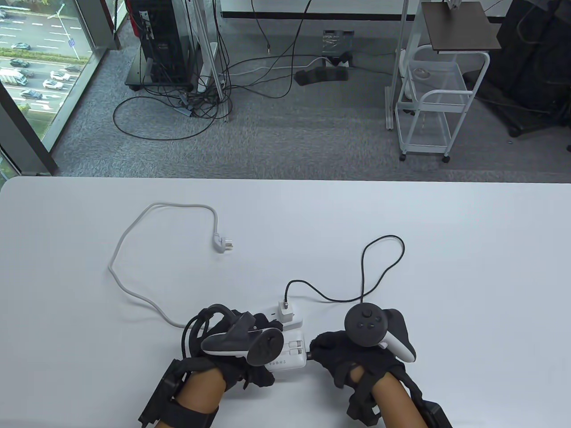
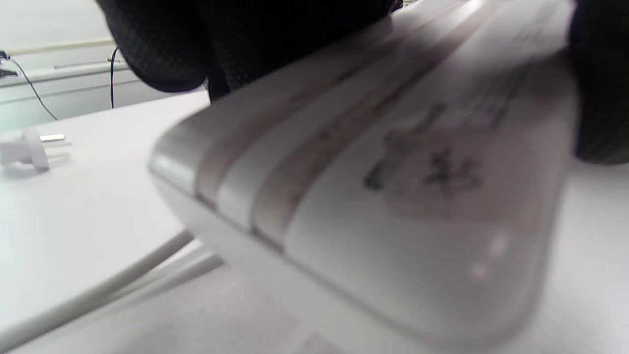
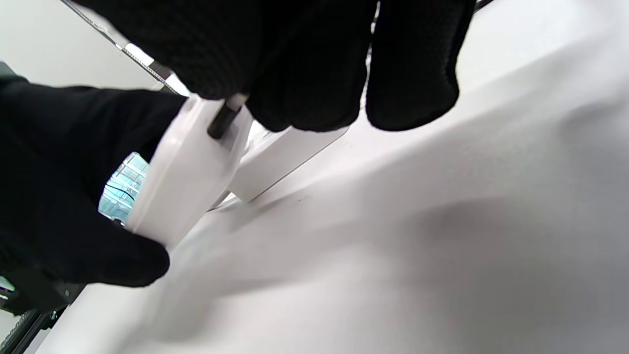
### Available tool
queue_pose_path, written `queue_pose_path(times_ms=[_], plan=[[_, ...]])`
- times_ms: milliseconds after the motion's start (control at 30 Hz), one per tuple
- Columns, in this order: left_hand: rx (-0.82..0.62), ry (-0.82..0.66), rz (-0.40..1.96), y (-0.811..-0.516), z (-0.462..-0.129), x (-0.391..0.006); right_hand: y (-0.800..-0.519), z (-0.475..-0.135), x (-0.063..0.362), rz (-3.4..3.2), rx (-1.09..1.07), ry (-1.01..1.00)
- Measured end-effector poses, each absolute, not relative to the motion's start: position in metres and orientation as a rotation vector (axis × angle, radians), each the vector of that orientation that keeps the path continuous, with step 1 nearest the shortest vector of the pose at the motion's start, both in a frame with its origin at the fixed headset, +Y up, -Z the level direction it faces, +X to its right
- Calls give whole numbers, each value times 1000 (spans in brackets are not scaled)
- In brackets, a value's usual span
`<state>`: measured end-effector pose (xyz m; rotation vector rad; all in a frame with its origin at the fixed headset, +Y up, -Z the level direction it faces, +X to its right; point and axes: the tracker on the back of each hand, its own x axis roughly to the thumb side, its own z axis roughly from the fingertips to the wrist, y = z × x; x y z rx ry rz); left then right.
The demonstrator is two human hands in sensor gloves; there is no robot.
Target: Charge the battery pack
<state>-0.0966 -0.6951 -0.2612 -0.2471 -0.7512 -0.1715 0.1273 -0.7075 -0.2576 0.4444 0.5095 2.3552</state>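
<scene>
A white battery pack (image 1: 291, 352) is gripped by my left hand (image 1: 258, 323) near the table's front edge. It fills the left wrist view (image 2: 393, 196), blurred. My right hand (image 1: 325, 347) pinches the black cable's connector (image 3: 221, 120) against the end of the pack (image 3: 186, 182); I cannot tell how deep the connector sits. The black cable (image 1: 383, 272) loops back to a white charger (image 1: 285, 310) plugged into a white power strip (image 1: 267, 312), which my left hand partly hides.
The strip's white cord (image 1: 134, 232) curves across the table's left half to its loose plug (image 1: 226, 245), which lies on the table and also shows in the left wrist view (image 2: 24, 147). The table's far edge (image 1: 285, 179) drops to carpet.
</scene>
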Motion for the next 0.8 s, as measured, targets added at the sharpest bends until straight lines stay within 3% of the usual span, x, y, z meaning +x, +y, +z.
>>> queue_pose_path(times_ms=[200,567,800], plan=[[-266,-743,-302,-706,-257,-85,-703,-261,150,2470,355,309],[-323,-770,-459,-728,-250,-63,-701,-260,153,2615,336,200],[-384,-725,-428,-729,-250,-65,-696,-258,151,2724,386,97]])
